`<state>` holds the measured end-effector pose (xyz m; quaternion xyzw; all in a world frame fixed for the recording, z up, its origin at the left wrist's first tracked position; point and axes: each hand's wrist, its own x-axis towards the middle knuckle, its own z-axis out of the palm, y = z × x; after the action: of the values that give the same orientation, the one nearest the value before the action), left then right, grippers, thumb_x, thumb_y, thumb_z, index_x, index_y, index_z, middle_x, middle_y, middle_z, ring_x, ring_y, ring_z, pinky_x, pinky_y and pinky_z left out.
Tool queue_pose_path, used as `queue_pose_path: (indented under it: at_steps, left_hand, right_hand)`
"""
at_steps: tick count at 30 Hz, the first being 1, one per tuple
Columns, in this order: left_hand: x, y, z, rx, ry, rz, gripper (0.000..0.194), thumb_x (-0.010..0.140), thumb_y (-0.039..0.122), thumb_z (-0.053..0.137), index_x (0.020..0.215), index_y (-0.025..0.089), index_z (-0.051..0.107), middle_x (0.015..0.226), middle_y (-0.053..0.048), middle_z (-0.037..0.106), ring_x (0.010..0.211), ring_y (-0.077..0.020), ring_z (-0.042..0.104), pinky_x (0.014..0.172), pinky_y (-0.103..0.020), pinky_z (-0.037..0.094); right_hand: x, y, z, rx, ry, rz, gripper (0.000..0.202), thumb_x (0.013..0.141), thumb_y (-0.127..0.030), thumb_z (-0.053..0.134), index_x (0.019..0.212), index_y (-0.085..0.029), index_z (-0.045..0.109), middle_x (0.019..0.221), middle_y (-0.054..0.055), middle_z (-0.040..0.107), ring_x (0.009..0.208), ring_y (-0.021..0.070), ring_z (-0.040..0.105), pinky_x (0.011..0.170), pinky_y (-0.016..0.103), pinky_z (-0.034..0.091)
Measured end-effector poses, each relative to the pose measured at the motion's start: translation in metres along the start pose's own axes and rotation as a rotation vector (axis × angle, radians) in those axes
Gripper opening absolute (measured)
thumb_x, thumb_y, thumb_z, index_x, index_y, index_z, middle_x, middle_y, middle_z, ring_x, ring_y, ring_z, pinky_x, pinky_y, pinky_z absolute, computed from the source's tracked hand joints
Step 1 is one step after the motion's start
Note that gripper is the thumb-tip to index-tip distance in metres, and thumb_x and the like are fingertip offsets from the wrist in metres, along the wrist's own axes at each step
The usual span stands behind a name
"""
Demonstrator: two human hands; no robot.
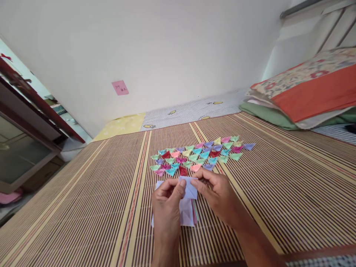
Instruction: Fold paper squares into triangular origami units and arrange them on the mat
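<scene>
A small folded lavender paper (189,190) with crease lines is held up between both hands. My left hand (167,198) pinches its left edge between thumb and fingers. At its upper right corner, my right hand (213,191) grips it the same way. Below lies a stack of paper squares (187,213), lavender on top with pink and green edges showing at the right; my left hand covers part of it. Just beyond the hands, several rows of small folded paper pieces (204,155) in many colours are spread out.
A striped bamboo mat (97,196) covers the bed. Folded bedding (311,92) is piled at the far right. Along the wall (178,48) runs a patterned sheet (189,111), and a pink note (120,88) is stuck above it. A dark cabinet (22,137) stands at the left.
</scene>
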<state>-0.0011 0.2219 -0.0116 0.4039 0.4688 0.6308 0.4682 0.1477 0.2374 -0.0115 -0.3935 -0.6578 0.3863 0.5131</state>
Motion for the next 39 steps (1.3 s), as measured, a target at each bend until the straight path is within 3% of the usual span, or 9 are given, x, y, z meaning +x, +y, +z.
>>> queue_pose_path:
  at_steps: [5, 11, 17, 21, 25, 29, 32, 36, 39]
  left_hand:
    - [0.003, -0.004, -0.004, 0.037, -0.007, -0.029, 0.026, 0.073, 0.042, 0.088, 0.078, 0.018, 0.082, 0.067, -0.001, 0.070, 0.061, -0.0133, 0.057, 0.059, -0.024, 0.046]
    - [0.000, -0.006, -0.003, -0.051, 0.082, 0.020, 0.025, 0.076, 0.040, 0.087, 0.074, 0.017, 0.076, 0.063, 0.002, 0.064, 0.058, -0.0111, 0.054, 0.055, -0.021, 0.044]
    - [-0.001, -0.010, 0.001, -0.102, 0.136, 0.023, 0.030, 0.074, 0.041, 0.088, 0.071, 0.016, 0.073, 0.060, 0.005, 0.055, 0.057, -0.0099, 0.049, 0.054, -0.020, 0.041]
    - [0.001, -0.009, 0.001, -0.097, 0.100, -0.016, 0.031, 0.073, 0.042, 0.088, 0.071, 0.016, 0.071, 0.060, 0.004, 0.055, 0.056, -0.0094, 0.047, 0.054, -0.020, 0.040]
    - [0.002, -0.003, -0.001, 0.025, -0.022, 0.006, 0.032, 0.075, 0.041, 0.087, 0.065, 0.015, 0.070, 0.059, 0.003, 0.055, 0.057, -0.0102, 0.048, 0.055, -0.021, 0.040]
    - [0.002, -0.002, -0.005, 0.051, 0.033, 0.070, 0.030, 0.078, 0.040, 0.085, 0.066, 0.017, 0.070, 0.059, 0.003, 0.055, 0.058, -0.0106, 0.049, 0.056, -0.021, 0.041]
    - [0.003, -0.006, -0.005, -0.093, 0.078, 0.006, 0.033, 0.076, 0.040, 0.088, 0.064, 0.017, 0.068, 0.058, 0.004, 0.054, 0.057, -0.0097, 0.047, 0.054, -0.019, 0.039]
    - [0.006, -0.007, -0.002, -0.409, -0.022, -0.196, 0.032, 0.065, 0.038, 0.094, 0.069, 0.017, 0.071, 0.063, 0.001, 0.065, 0.058, -0.0114, 0.055, 0.056, -0.022, 0.045]
    - [0.008, -0.008, -0.001, -0.469, -0.020, -0.218, 0.032, 0.062, 0.034, 0.097, 0.068, 0.017, 0.070, 0.064, 0.001, 0.067, 0.058, -0.0116, 0.057, 0.062, -0.024, 0.050]
  right_hand:
    - [-0.001, -0.001, 0.000, -0.059, -0.017, -0.023, 0.026, 0.100, -0.030, 0.058, 0.077, -0.020, 0.063, 0.066, -0.003, 0.055, 0.061, 0.0135, 0.049, 0.057, 0.026, 0.037]
    - [-0.002, -0.005, 0.002, -0.015, -0.047, 0.054, 0.026, 0.099, -0.033, 0.059, 0.077, -0.020, 0.062, 0.064, -0.004, 0.053, 0.059, 0.0135, 0.048, 0.055, 0.026, 0.037]
    - [-0.002, -0.004, 0.001, 0.049, -0.015, 0.033, 0.031, 0.102, -0.035, 0.053, 0.074, -0.021, 0.055, 0.065, -0.004, 0.045, 0.060, 0.0137, 0.043, 0.055, 0.026, 0.035]
    - [-0.001, -0.001, 0.002, -0.017, 0.051, -0.020, 0.029, 0.101, -0.033, 0.054, 0.075, -0.021, 0.056, 0.064, -0.004, 0.048, 0.059, 0.0139, 0.045, 0.056, 0.026, 0.036]
    - [-0.002, -0.001, 0.004, -0.094, 0.155, -0.039, 0.029, 0.100, -0.031, 0.053, 0.072, -0.021, 0.053, 0.064, -0.004, 0.047, 0.058, 0.0134, 0.044, 0.054, 0.026, 0.035]
    - [-0.002, -0.002, 0.004, 0.066, 0.002, 0.079, 0.028, 0.098, -0.038, 0.059, 0.076, -0.021, 0.057, 0.065, -0.004, 0.048, 0.058, 0.0128, 0.044, 0.053, 0.025, 0.035]
    - [-0.003, 0.000, 0.006, 0.105, -0.108, 0.118, 0.032, 0.096, -0.040, 0.062, 0.072, -0.020, 0.057, 0.064, -0.004, 0.048, 0.059, 0.0127, 0.043, 0.054, 0.025, 0.034]
    - [-0.003, 0.005, 0.010, 0.115, -0.089, 0.123, 0.037, 0.098, -0.042, 0.060, 0.069, -0.020, 0.053, 0.063, -0.004, 0.049, 0.060, 0.0129, 0.044, 0.056, 0.026, 0.035]
    - [-0.003, 0.007, 0.012, 0.119, -0.099, 0.131, 0.040, 0.100, -0.043, 0.058, 0.067, -0.020, 0.052, 0.064, -0.003, 0.050, 0.061, 0.0132, 0.047, 0.058, 0.026, 0.035]
